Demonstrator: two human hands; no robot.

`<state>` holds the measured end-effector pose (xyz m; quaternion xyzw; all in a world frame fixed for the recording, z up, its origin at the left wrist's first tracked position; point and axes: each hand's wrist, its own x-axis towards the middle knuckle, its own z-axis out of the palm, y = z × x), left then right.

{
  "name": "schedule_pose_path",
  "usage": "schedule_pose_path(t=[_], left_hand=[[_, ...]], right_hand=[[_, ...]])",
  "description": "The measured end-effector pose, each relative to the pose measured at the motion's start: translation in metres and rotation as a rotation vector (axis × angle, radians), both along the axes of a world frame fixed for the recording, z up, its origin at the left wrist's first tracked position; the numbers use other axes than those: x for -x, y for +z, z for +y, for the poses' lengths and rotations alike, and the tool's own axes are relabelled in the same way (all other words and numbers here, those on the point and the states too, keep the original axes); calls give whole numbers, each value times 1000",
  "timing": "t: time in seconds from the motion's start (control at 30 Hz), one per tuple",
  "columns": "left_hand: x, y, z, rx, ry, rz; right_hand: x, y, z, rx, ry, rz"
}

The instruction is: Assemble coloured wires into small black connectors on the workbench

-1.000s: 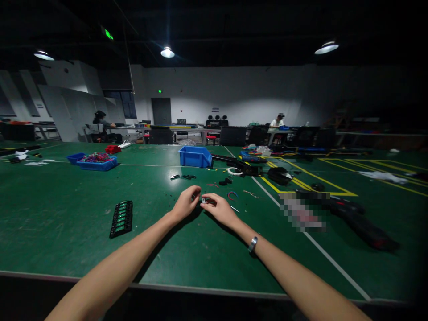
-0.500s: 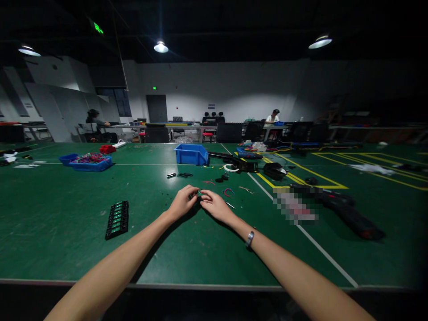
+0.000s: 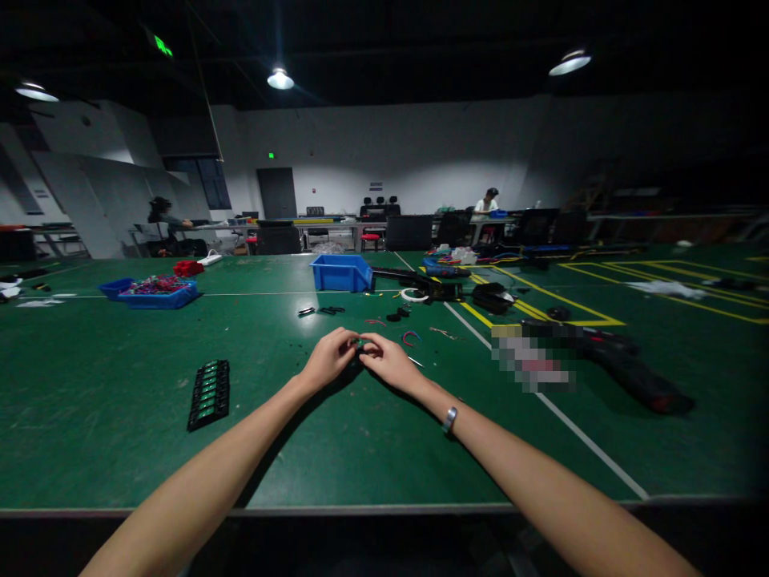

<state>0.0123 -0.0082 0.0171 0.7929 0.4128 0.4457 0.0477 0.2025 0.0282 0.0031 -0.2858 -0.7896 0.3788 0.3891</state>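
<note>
My left hand (image 3: 329,358) and my right hand (image 3: 388,362) meet fingertip to fingertip above the green tabletop, both closed. Pinched between them is a small green-and-black piece (image 3: 360,346), mostly covered by the fingers, so its kind is unclear. A metal band circles my right wrist. Just past the right hand lie a thin pale rod (image 3: 415,362) and a short curl of red and blue wire (image 3: 411,338). To the left of my left forearm rests a black tray (image 3: 208,394) with a row of green circuit boards.
A blue bin (image 3: 340,273) stands beyond my hands, with black pliers (image 3: 332,310) in front. Farther left, a blue tray (image 3: 159,299) is heaped with coloured wires. A black power tool (image 3: 630,365) lies at right. Two people sit at far desks.
The view has shifted slightly. Both hands stay together around the small piece, with only slight finger movement.
</note>
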Motion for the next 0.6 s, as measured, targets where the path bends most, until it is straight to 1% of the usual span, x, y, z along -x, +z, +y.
schedule_pose_path(t=[0.1, 0.17, 0.3, 0.37, 0.47, 0.6], left_hand=[[0, 0, 1, -1, -1, -11], [0, 0, 2, 1, -4, -16], [0, 0, 3, -3, 5, -22], [-1, 1, 2, -4, 7, -28], [-1, 2, 0, -2, -3, -29], [-1, 1, -1, 9, -17, -23]], right_hand=[[-2, 2, -1, -65, -31, -33], [-4, 5, -2, -138, -55, -77], [-10, 11, -2, -267, -34, -214], [-12, 12, -2, -289, -18, -255], [-12, 12, -1, -309, -16, -252], [-9, 11, -1, -285, -104, -188]])
